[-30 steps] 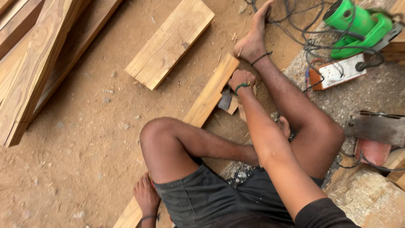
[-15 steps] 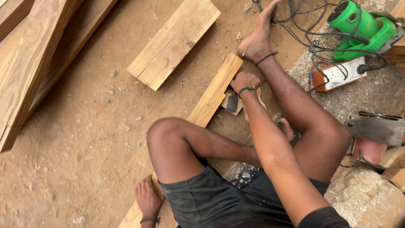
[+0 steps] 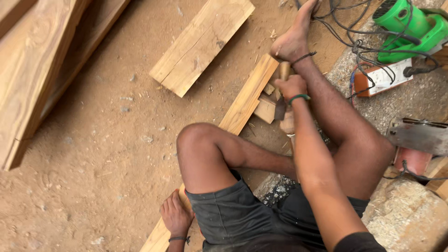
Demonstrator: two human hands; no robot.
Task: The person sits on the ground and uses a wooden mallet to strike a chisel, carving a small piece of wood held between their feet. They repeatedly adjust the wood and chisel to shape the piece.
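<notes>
My right hand is shut on a wooden-handled tool with a dark metal end. It holds the tool over small wood offcuts beside the far end of a long plank. My right foot rests just beyond that plank end. My left hand lies flat on the near end of the same plank, beside my hip, holding nothing. My bent left knee crosses over the middle of the plank.
A short thick board lies on the sandy ground to the upper left. Big planks are stacked at the far left. A green power tool, tangled cables, a socket box and a stone block crowd the right.
The tool in my right hand has turned more upright, its handle now showing above my fist. The view has shifted slightly. My left hand has stayed on the plank.
</notes>
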